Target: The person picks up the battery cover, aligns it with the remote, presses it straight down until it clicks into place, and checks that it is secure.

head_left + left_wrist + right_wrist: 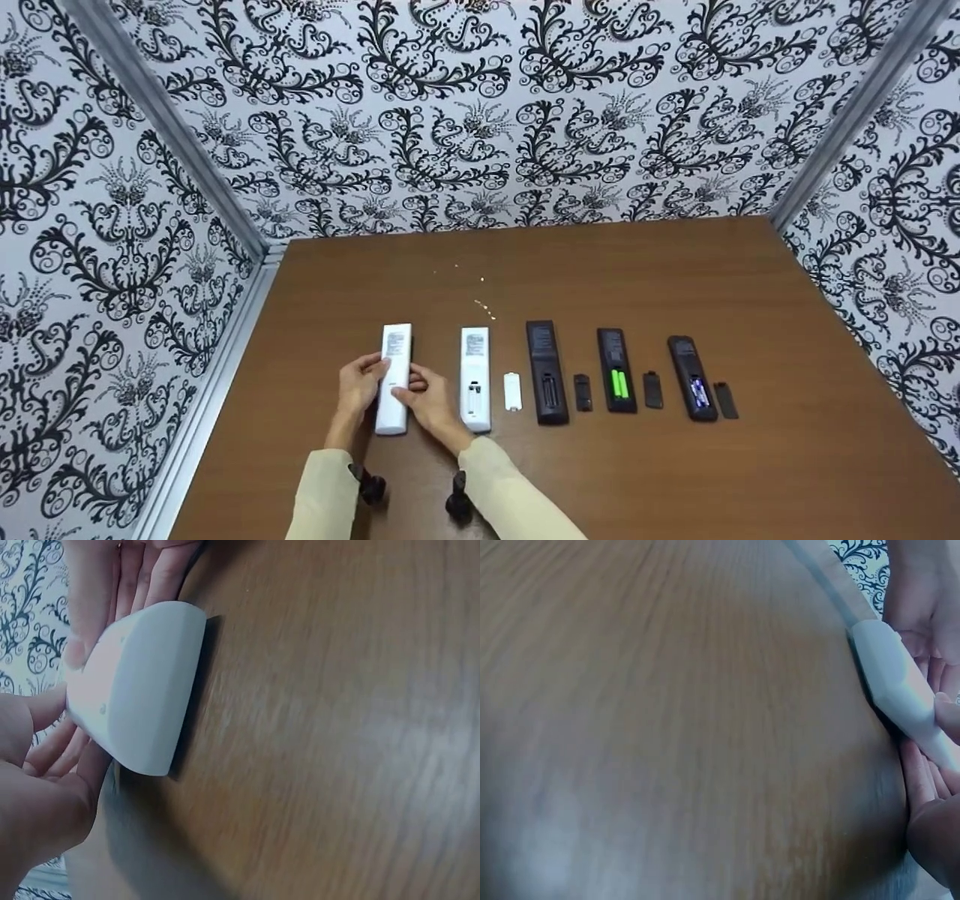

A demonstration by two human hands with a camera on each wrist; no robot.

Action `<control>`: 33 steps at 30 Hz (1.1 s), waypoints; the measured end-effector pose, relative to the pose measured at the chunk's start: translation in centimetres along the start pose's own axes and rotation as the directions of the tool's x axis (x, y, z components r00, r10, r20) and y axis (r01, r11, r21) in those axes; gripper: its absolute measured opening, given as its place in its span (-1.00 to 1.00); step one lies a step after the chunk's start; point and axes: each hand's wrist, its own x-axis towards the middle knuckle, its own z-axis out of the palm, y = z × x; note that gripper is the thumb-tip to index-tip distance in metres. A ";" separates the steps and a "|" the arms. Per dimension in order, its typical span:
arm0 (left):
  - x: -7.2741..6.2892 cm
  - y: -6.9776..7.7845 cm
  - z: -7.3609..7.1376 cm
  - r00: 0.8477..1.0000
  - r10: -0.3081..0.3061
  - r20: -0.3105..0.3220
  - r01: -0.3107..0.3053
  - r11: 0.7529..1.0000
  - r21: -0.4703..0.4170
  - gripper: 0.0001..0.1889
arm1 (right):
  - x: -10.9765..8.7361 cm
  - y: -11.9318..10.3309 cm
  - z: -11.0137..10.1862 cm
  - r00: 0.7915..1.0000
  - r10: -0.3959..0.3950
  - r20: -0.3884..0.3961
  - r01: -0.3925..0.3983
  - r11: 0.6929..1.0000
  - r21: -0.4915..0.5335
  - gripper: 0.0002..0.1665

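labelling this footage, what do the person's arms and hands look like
The left sleeve and right sleeve are long and pale cream. The left wrist camera and right wrist camera are small and black. The left hand and right hand are ungloved.

four remotes [475, 360] lie between the held remote [394, 373] and the surface's [787, 337] right edge, each left of a cover [512, 392].
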 end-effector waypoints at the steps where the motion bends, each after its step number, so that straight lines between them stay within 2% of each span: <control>1: 0.0 0.1 0.0 1.000 0.011 -0.007 -0.011 0.999 0.032 -0.64 | 0.0 0.0 0.0 1.000 0.001 0.003 -0.001 1.000 0.006 -0.40; 4: -0.1 0.5 0.0 0.997 0.066 -0.030 -0.061 0.988 0.145 -0.66 | 0.0 0.1 -0.1 1.000 0.001 0.004 -0.001 1.000 0.022 -0.39; 7: 0.0 0.6 0.0 0.991 0.123 -0.049 -0.107 0.962 0.250 -0.67 | 0.0 0.2 0.0 1.000 -0.013 -0.009 0.013 0.999 0.031 -0.39; 10: 0.0 0.4 0.0 0.988 0.148 -0.051 -0.125 0.945 0.303 -0.68 | -0.2 0.3 0.1 1.000 -0.025 -0.019 0.026 0.999 0.046 -0.40; 14: -0.1 -0.1 -0.1 0.989 0.135 -0.054 -0.112 0.945 0.309 -0.68 | -0.5 0.4 0.3 0.999 -0.041 -0.012 0.041 0.996 0.076 -0.39; 21: -0.3 -0.4 -0.2 0.990 0.119 -0.075 -0.086 0.935 0.343 -0.67 | -1.0 0.5 0.4 0.996 -0.086 -0.026 0.083 0.992 -0.096 -0.37; 27: -0.2 -0.4 -0.1 0.990 0.103 -0.100 -0.061 0.934 0.353 -0.66 | -1.2 0.5 0.5 0.990 -0.127 -0.055 0.120 0.986 -0.113 -0.41; 33: -0.2 -0.4 -0.2 0.988 0.117 -0.104 -0.072 0.931 0.357 -0.67 | -1.1 0.5 0.6 0.980 -0.174 -0.092 0.159 0.976 -0.152 -0.49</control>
